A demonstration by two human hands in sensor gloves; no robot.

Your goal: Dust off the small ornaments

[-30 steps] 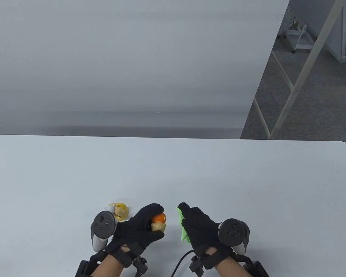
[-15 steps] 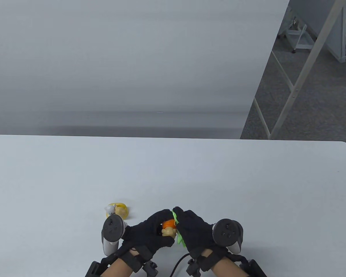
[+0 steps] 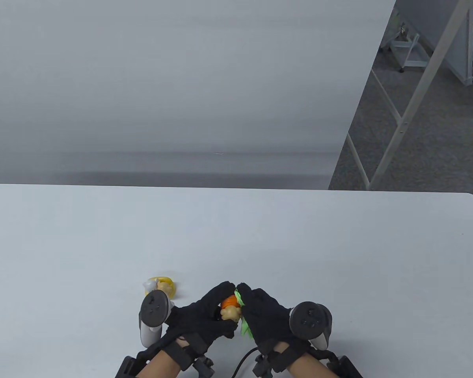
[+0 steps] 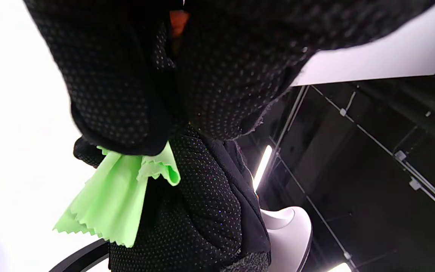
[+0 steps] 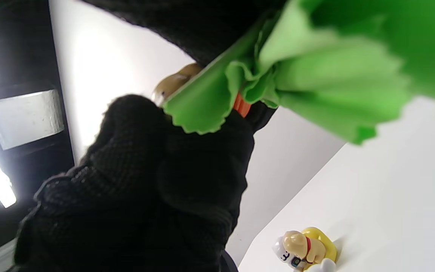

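My left hand (image 3: 207,315) grips a small orange and tan ornament (image 3: 230,307) above the table's near edge. My right hand (image 3: 262,313) holds a green cloth (image 3: 245,327) and presses it against the ornament's right side. The cloth shows in the left wrist view (image 4: 115,200) hanging below my gloved fingers, and in the right wrist view (image 5: 315,75) bunched against the ornament (image 5: 172,83). A second ornament (image 3: 161,286), a tan dog on a yellow base, stands on the table left of my hands. It also shows in the right wrist view (image 5: 306,247).
The white table (image 3: 260,236) stretches far ahead and to both sides. A black cable (image 3: 246,356) runs off the near edge between my wrists. A grey wall panel stands behind the table, and metal frame legs (image 3: 414,98) stand on the floor at the right.
My hands have come together. The left hand moved right with the ornament, the right hand moved left, and the cloth now presses against the ornament.
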